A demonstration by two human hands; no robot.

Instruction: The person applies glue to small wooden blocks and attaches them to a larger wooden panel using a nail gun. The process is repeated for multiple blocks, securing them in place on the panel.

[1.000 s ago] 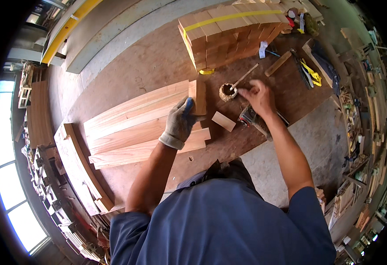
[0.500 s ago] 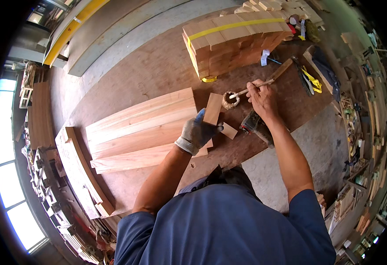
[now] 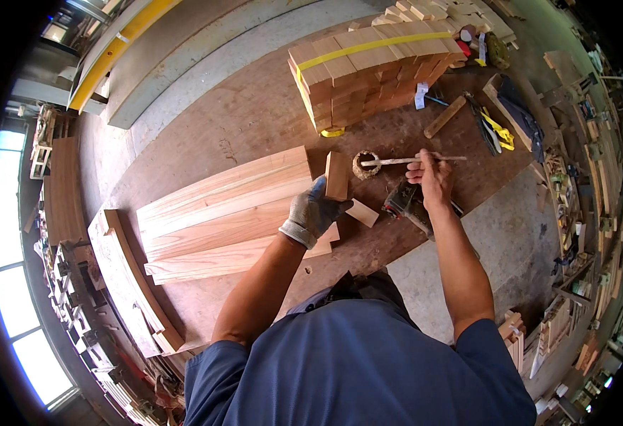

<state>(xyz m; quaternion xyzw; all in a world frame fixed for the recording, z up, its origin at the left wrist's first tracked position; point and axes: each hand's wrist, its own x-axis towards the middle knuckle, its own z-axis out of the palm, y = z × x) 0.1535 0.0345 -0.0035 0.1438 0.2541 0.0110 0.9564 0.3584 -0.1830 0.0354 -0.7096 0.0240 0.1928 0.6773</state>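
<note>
Two hands are working above a brown surface (image 3: 255, 121), seen from overhead; the fisheye view is bending every straight edge, and the picture's rim is falling into black. The person's head and face are lying outside the view, and only the blue-shirted shoulders (image 3: 368, 369) are showing at the lower edge. The small items at the far right of the surface are too small to make out clearly, and the dark tool (image 3: 404, 202) under the right forearm is partly hidden.

The surface is carrying, from largest to smallest, a spread of pale long boards (image 3: 219, 213), a stack of short wooden blocks (image 3: 368, 71) bound by a yellow strap (image 3: 375, 44), and a small round pot (image 3: 365, 165). A curved wooden piece (image 3: 123, 277) is leaning at the left edge. Beyond it, bright windows (image 3: 9, 284) are lighting a cluttered workshop, with shelves of stock crowding the right side.

The left hand (image 3: 313, 213), in a grey glove, is closing its fingers around a short wooden block (image 3: 337, 175), holding it upright just above the end of the boards and just beside the pot. The right hand (image 3: 432, 176), bare, is pinching a thin pale stick (image 3: 411, 160) between its fingers, the stick's far end resting in the pot. A smaller offcut (image 3: 363, 213) is lying beside the gloved hand.
</note>
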